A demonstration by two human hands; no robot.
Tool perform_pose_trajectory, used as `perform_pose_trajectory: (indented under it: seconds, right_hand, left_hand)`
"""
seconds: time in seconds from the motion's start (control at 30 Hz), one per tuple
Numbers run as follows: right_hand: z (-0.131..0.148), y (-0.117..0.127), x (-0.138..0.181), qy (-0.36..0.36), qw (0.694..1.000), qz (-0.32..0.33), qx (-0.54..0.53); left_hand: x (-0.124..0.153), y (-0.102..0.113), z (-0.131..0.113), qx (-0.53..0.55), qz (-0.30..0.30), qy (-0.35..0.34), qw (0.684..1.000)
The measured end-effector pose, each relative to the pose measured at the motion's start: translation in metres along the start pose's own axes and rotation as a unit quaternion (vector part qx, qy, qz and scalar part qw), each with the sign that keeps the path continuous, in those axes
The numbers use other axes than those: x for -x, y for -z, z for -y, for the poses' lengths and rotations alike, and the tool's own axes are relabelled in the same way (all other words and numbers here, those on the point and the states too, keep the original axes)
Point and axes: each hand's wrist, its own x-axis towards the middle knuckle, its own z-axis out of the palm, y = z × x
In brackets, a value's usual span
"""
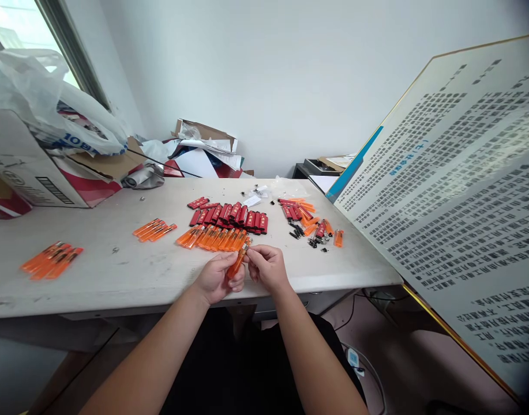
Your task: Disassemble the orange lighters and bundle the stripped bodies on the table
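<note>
One lighter in hand: slim orange see-through plastic lighter (236, 266) with a silvery top, tilted, top toward 1 o'clock, above the table's near edge. Clock centred here.
Left hand (217, 278): grasping the lighter's body, thumb against fingers.
Right hand (269, 268): fingers curled, tips at the silvery top; cannot tell whether they pinch it.
Orange row: similar orange lighters (214, 237) side by side, 11 o'clock, near.
Red rows: red cylindrical pieces with black ends (233, 213), 12 o'clock, beyond the orange row.
Orange clusters: smaller group (155, 229) at 10 o'clock; outer group (51, 260) at 9.
Mixed pile: red and orange pieces (299, 212), small black parts (297, 231), 2 o'clock.
Surface: white-topped table (152, 268).
Edges: white printed board (458, 173), 2–3 o'clock; white cardboard box (13, 153), 10 o'clock.
</note>
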Motion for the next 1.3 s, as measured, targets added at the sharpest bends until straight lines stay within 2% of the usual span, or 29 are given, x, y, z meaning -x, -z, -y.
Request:
perform_pose_trajectory:
  seconds: [0.2,0.47,0.63,1.03,1.2,1.3]
  right_hand:
    - [0.002,-0.003,-0.001,-0.013,0.996,-0.084,-0.036]
    - [0.002,-0.004,0.001,-0.012,0.995,-0.089,-0.037]
    - [0.003,-0.004,0.002,-0.011,0.995,-0.092,-0.036]
    - [0.004,-0.005,0.002,-0.014,0.995,-0.093,-0.037]
    - [0.003,-0.004,0.002,-0.016,0.995,-0.093,-0.033]
    - [0.001,-0.001,0.001,-0.018,0.995,-0.102,0.010]
  left_hand:
    - [-0.005,-0.006,-0.002,0.027,-0.105,-0.115,0.987]
    - [-0.013,-0.013,-0.013,0.080,-0.219,-0.065,0.970]
    - [-0.015,-0.017,-0.015,0.067,-0.246,-0.041,0.966]
    - [-0.017,-0.018,-0.013,0.048,-0.271,-0.051,0.960]
    - [-0.014,-0.015,-0.010,0.062,-0.216,-0.044,0.973]
    - [-0.003,-0.006,-0.011,0.012,-0.221,-0.104,0.970]
